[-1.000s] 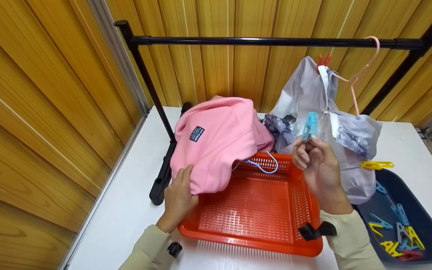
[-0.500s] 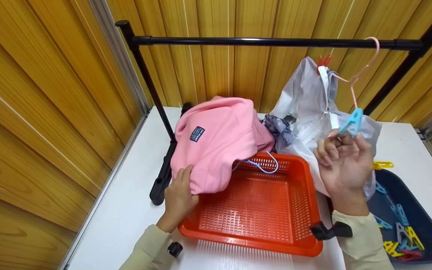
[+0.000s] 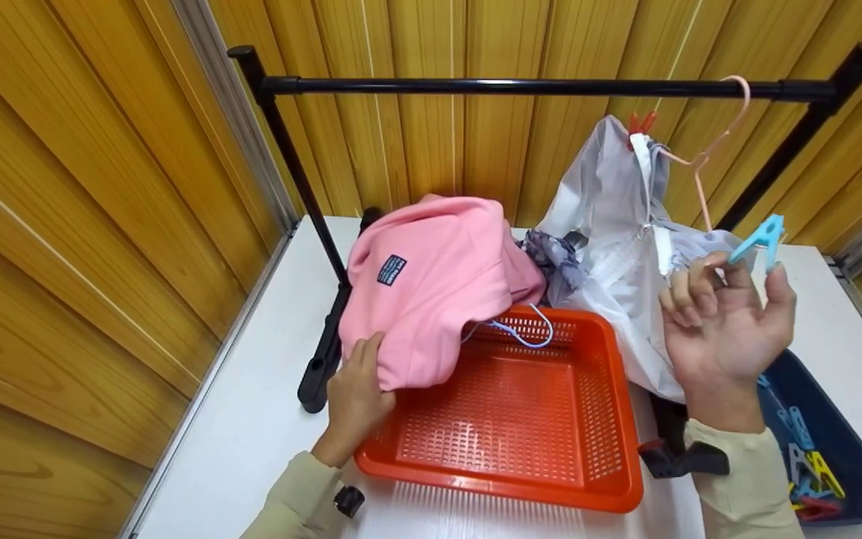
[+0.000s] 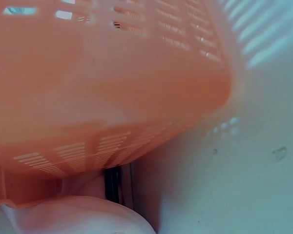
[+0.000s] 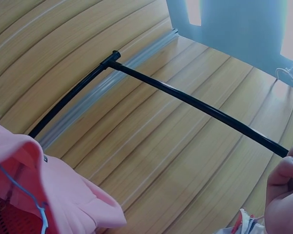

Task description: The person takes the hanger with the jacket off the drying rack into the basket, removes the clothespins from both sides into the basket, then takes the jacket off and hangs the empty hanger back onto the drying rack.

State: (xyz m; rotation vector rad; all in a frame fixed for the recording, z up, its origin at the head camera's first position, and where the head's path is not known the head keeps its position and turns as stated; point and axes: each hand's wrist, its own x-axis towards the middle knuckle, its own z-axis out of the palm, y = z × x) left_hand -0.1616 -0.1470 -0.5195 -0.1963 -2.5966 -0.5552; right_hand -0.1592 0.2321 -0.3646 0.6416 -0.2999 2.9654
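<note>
My left hand [image 3: 358,393] grips the lower edge of a pink sweatshirt [image 3: 431,292] with a dark label. The sweatshirt lies over the back left of a red-orange basket [image 3: 498,483], and the hook of a blue hanger [image 3: 532,343] pokes out from under it. Raised at the right, my right hand [image 3: 726,326] pinches a light blue clothespin [image 3: 768,236] by its two legs, between thumb and fingers. That hand overlaps a grey-white garment [image 3: 603,195] on a pink hanger [image 3: 702,159]. Only part of the right hand shows in the right wrist view.
A black rack bar [image 3: 521,87] spans the back, with the pink hanger hooked on it. A red clothespin [image 3: 639,129] clips the grey-white garment. To the right, a dark blue tray [image 3: 861,457] holds several coloured clothespins. Wood-panelled walls [image 3: 401,150] stand behind and at the left.
My right hand has moved right with the light blue clothespin, from over the basket's back right to beyond the grey-white garment. The left hand has stayed on the sweatshirt.
</note>
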